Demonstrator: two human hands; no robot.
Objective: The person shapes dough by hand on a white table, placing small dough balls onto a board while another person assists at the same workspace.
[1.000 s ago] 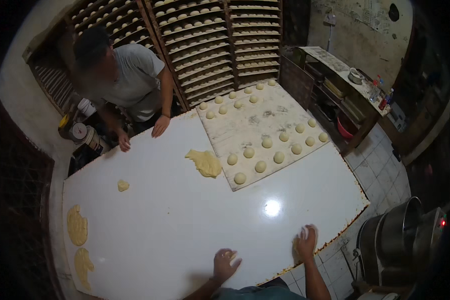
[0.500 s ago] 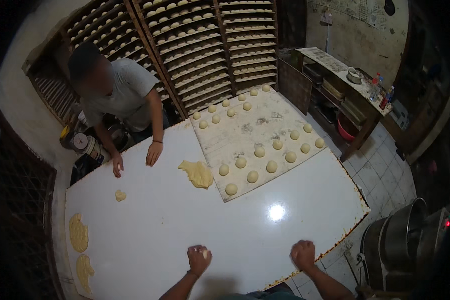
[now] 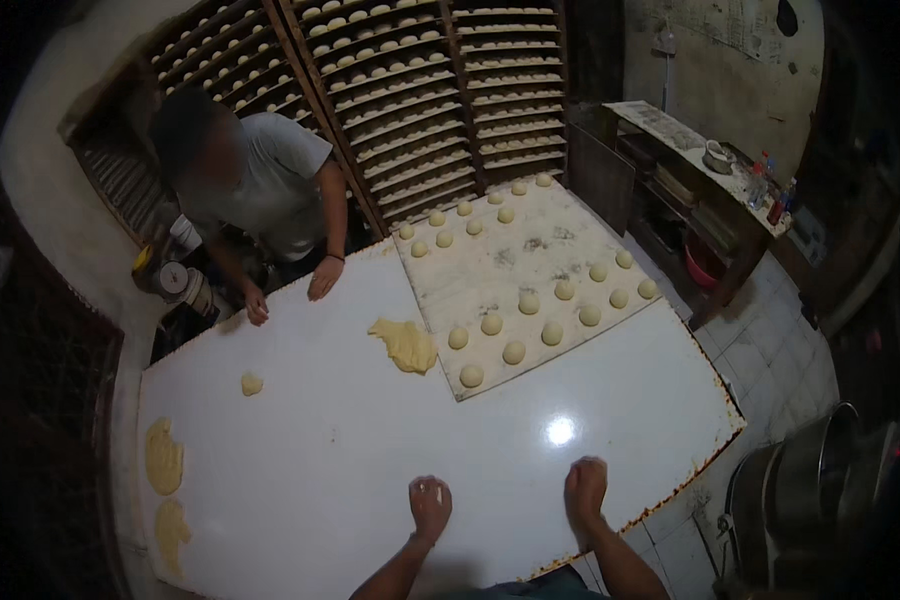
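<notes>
Both my hands rest low on the white tabletop (image 3: 290,470) near its front edge. My left hand (image 3: 430,508) is closed, curled over a small pale piece of dough partly showing among the fingers. My right hand (image 3: 586,490) is curled closed to its right; whatever is under its fingers is hidden. Beyond them lie an irregular lump of yellow dough (image 3: 406,347), a small dough piece (image 3: 252,385) and two flattened dough slabs (image 3: 165,455) at the left. A floury board (image 3: 515,260) carrying several round dough balls (image 3: 471,376) lies at the back right.
A co-worker in grey (image 3: 265,180) leans at the far left edge, hands on the table. Behind stand racks (image 3: 410,150) of trays holding dough pieces. At the right are a narrow bench (image 3: 665,128) with bottles, a red basin (image 3: 703,265) and a large steel machine (image 3: 790,500).
My hands moved leftward and apart by half a second ago, then closer together again, the left sliding right and up, fingers more curled. The co-worker's hands shifted slightly along the edge.
</notes>
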